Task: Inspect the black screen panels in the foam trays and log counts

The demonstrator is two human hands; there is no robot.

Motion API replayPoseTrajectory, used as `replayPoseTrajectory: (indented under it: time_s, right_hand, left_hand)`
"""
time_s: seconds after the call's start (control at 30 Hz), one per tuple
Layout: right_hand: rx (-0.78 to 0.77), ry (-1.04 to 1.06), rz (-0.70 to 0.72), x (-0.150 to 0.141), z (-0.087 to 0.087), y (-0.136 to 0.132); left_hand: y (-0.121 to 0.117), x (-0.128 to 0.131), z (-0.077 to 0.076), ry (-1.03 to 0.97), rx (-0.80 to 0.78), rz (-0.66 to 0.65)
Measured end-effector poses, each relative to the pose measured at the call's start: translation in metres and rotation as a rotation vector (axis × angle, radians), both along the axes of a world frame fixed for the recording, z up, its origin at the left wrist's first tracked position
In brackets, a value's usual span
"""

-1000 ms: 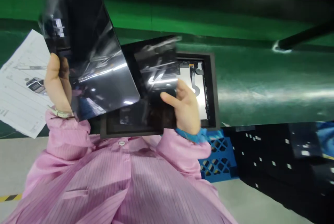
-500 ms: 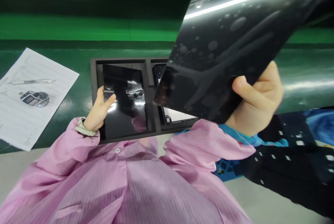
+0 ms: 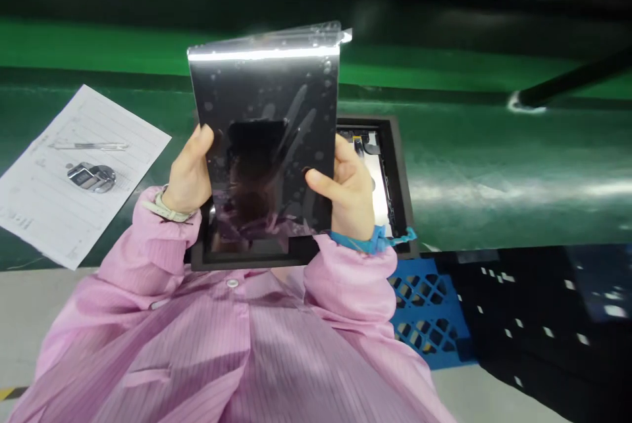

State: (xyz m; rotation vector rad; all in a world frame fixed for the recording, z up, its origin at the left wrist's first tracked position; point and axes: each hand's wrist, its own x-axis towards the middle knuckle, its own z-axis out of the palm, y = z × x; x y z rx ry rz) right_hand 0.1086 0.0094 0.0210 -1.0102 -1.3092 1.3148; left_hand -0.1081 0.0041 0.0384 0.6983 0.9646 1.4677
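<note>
A glossy black screen panel (image 3: 261, 140) is held up in front of me, above the tray. Clear film with bubbles covers it and sticks up loose past the top edge. My left hand (image 3: 190, 166) is closed on the panel's left edge, thumb on the front face. On the right edge my right hand (image 3: 350, 189) grips it the same way, its other fingers partly hidden behind. Beneath lies a dark foam tray (image 3: 402, 179), mostly covered by the panel. In its right compartment a device part with a white surface (image 3: 379, 202) shows beside my right hand.
A printed sheet (image 3: 54, 199) lies on the green bench (image 3: 469, 160) at left, bearing a pen (image 3: 91, 146) and a small silver-and-black device (image 3: 91, 177). Below the bench edge at right stands a blue plastic crate (image 3: 429, 311). A dark rod (image 3: 567, 84) reaches in at upper right.
The panel has come from the upper right to the middle with my right hand. My left hand has left the dark screen in the tray and taken the panel's left edge.
</note>
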Motion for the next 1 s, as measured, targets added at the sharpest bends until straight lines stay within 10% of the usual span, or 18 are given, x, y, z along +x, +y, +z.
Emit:
replayPoseTrajectory:
  time_s: [0.23,0.47,0.63,0.73,0.87,1.0]
  right_hand:
    - [0.062,-0.153,-0.039,-0.007,0.006,-0.001]
    - [0.386,-0.445,-0.553,-0.01,0.036,0.032]
    - [0.8,-0.518,-0.799,-0.019,0.029,0.008]
    - [0.969,-0.462,-0.336,-0.005,0.034,-0.013]
    - [0.693,-0.185,0.527,0.016,0.056,-0.023]
    - [0.502,-0.264,0.554,0.015,0.072,-0.024]
  left_hand:
    - [-0.017,-0.019,-0.014,-0.102,-0.171,-0.187]
    - [-0.026,-0.017,-0.013,0.012,-0.203,-0.327]
    - [-0.031,-0.015,-0.012,0.015,-0.246,-0.371]
    - [-0.032,-0.015,-0.009,-0.028,-0.234,-0.378]
    - [-0.032,-0.015,-0.006,-0.043,-0.162,-0.391]
    - [-0.033,-0.017,-0.007,-0.011,-0.107,-0.389]
